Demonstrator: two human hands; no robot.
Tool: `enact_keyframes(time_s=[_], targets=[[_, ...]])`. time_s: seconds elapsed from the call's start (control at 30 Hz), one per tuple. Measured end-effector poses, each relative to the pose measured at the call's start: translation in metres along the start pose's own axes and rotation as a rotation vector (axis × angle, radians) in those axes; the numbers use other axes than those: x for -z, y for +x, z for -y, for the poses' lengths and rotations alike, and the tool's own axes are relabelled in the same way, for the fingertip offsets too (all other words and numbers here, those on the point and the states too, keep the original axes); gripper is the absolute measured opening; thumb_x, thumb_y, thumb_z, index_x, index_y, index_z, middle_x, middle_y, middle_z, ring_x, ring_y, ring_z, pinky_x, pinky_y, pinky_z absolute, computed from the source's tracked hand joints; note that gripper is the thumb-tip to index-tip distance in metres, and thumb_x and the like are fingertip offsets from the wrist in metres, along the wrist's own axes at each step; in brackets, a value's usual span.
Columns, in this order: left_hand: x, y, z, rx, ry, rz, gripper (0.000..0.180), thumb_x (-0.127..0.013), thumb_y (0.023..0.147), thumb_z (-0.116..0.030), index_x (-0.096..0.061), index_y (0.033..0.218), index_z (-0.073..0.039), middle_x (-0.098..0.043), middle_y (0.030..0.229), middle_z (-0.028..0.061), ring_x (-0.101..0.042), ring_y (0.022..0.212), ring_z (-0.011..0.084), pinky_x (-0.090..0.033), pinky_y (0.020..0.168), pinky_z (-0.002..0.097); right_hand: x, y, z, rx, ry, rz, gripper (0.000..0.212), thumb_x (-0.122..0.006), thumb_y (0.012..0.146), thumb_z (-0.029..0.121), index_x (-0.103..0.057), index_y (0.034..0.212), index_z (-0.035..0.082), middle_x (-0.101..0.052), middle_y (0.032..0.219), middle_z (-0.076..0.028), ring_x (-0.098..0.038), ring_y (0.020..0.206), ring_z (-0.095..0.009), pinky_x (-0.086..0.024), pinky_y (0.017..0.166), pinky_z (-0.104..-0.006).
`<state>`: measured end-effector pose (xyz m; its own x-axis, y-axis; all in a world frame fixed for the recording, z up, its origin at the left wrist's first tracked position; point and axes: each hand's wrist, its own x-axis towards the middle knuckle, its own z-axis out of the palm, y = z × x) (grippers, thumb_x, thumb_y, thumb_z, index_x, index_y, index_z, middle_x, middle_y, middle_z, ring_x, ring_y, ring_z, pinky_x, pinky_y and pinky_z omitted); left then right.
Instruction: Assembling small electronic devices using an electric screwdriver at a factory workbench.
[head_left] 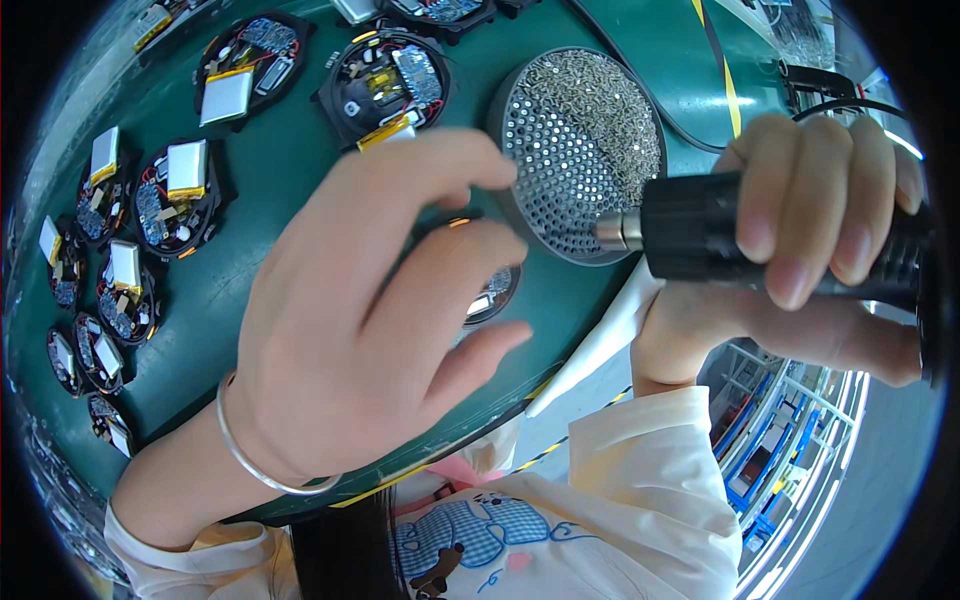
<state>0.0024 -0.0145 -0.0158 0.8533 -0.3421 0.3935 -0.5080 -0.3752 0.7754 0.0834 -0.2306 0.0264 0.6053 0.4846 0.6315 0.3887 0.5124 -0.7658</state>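
My right hand is wrapped around a black electric screwdriver. Its metal tip reaches over the lower right of a round grey screw tray, whose perforated plate carries a heap of small screws. On the left, my left hand hovers with fingers bent and apart, and no thing shows between them. Beneath it lies a round black electronic unit, mostly hidden by the fingers. Just beyond that hand sits another round unit with a blue circuit board and loose wires.
Several more round units with silver battery packs lie along the left of the green table. A black cable curves behind the tray. Yellow-black tape marks the near table edge, and a white sheet hangs there.
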Motion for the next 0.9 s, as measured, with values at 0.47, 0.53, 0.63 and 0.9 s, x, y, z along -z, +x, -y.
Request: enact_keyframes(time_s=[0.47, 0.53, 0.63, 0.9], targets=[[0.004, 0.001, 0.000, -0.017, 0.188, 0.014, 0.022, -0.075, 0.059, -0.006, -0.066, 0.078, -0.010, -0.057, 0.109, 0.0082, -0.055, 0.089, 0.0211, -0.040, 0.072, 0.0312, -0.018, -0.001, -0.001, -0.043, -0.018, 0.033, 0.074, -0.065, 0.071, 0.063, -0.047, 0.107, 0.001, -0.055, 0.080, -0.006, -0.056, 0.055, -0.013, -0.046, 0.050, -0.0220], [0.004, 0.001, -0.001, 0.008, 0.181, 0.023, 0.022, -0.075, 0.058, -0.005, -0.066, 0.077, -0.009, -0.057, 0.109, 0.0086, -0.054, 0.088, 0.0213, -0.039, 0.072, 0.0311, -0.018, -0.001, -0.002, -0.044, -0.020, 0.038, 0.074, -0.065, 0.071, 0.063, -0.047, 0.107, 0.001, -0.055, 0.080, -0.006, -0.056, 0.055, -0.013, -0.046, 0.049, -0.0219], [0.002, 0.001, 0.000, -0.002, 0.183, 0.000, 0.023, -0.074, 0.056, -0.004, -0.065, 0.076, -0.009, -0.058, 0.108, 0.0091, -0.055, 0.088, 0.0217, -0.039, 0.074, 0.0318, -0.018, -0.001, -0.003, -0.043, -0.023, 0.049, 0.074, -0.065, 0.071, 0.063, -0.047, 0.107, 0.001, -0.055, 0.080, -0.006, -0.056, 0.055, -0.013, -0.046, 0.049, -0.0219], [0.001, 0.000, 0.002, -0.046, 0.221, 0.011, 0.024, -0.074, 0.054, -0.004, -0.063, 0.075, -0.008, -0.058, 0.110, 0.0106, -0.057, 0.089, 0.0233, -0.039, 0.078, 0.0334, -0.024, 0.000, -0.004, -0.037, -0.034, 0.098, 0.073, -0.065, 0.072, 0.063, -0.047, 0.107, 0.001, -0.055, 0.079, -0.006, -0.056, 0.055, -0.013, -0.046, 0.049, -0.0217]])
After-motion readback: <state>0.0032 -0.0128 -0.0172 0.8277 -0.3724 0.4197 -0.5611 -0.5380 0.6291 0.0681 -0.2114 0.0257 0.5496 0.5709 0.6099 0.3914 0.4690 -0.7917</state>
